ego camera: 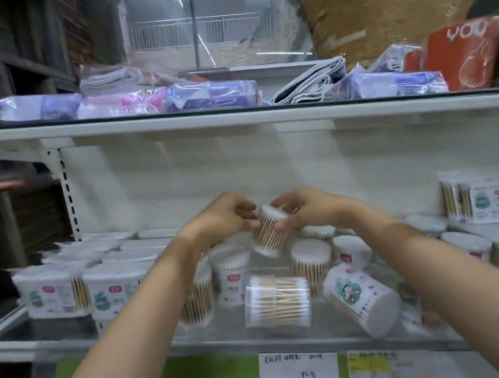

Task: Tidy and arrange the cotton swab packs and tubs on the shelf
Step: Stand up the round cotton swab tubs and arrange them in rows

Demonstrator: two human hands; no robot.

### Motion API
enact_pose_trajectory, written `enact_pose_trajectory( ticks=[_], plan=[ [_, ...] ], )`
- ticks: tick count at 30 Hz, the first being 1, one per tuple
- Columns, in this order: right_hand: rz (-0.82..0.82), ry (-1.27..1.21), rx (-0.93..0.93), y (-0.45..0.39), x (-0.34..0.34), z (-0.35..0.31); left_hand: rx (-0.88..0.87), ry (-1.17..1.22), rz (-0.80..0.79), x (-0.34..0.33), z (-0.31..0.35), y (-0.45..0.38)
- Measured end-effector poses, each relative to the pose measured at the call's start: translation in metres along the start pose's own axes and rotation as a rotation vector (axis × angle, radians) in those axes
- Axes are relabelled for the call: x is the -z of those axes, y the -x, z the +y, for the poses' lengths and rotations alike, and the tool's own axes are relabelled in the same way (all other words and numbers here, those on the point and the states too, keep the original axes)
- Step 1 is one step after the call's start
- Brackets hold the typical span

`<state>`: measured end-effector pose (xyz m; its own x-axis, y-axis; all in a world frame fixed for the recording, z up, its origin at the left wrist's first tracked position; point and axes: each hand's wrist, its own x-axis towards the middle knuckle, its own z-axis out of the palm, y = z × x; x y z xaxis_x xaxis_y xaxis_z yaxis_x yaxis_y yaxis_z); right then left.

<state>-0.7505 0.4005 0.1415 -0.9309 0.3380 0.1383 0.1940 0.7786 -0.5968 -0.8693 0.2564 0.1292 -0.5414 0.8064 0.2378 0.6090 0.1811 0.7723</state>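
Left hand (229,214) and right hand (298,210) both grip one tub (269,231), lifted above the toppled tubs (277,301) below, likely for upright placement.

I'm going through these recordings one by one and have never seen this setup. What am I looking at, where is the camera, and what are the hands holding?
There is no machine here: a person wears a camera on the head, looking forward and down. Both bare hands, left hand and right hand, hold one clear tub of cotton swabs, tilted, above the shelf. On the shelf stand more tubs; one clear tub lies on its side, and a labelled tub next to it is tipped over. Rectangular swab packs sit at the left.
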Motion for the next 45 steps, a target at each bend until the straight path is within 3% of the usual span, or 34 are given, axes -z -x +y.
enact_pose_trajectory(
  ticks=[6,10,13,16,20,25,28,32,38,45],
  plan=[
    [0.009,-0.323,0.107,0.007,0.015,-0.006,-0.040,0.139,-0.109,0.003,0.009,0.007],
    [0.096,-0.541,0.065,0.006,0.015,-0.012,-0.024,0.150,0.008,0.005,0.015,0.006],
    [0.118,-0.329,0.001,0.004,0.011,-0.018,0.002,0.103,0.126,0.006,0.017,0.002],
    [0.105,-0.216,0.030,0.002,0.003,-0.024,-0.031,0.072,0.119,0.007,0.022,0.003],
    [0.160,-0.312,0.036,-0.003,0.003,-0.025,-0.097,0.127,0.052,0.017,0.028,0.007],
    [0.063,-0.656,0.032,0.000,0.009,-0.025,-0.086,0.166,0.066,0.031,0.020,0.006],
    [0.039,-0.751,0.058,0.000,0.009,-0.025,-0.045,0.251,-0.005,0.029,0.015,0.005],
    [0.010,-0.721,0.071,-0.001,0.008,-0.021,-0.035,0.375,-0.058,0.023,0.013,0.007],
    [-0.072,-0.551,0.066,0.002,0.015,-0.019,-0.067,0.269,0.001,0.024,0.014,0.008],
    [0.075,-0.566,0.108,0.005,0.018,-0.013,-0.023,0.223,-0.038,0.026,0.003,0.004]
  ],
)
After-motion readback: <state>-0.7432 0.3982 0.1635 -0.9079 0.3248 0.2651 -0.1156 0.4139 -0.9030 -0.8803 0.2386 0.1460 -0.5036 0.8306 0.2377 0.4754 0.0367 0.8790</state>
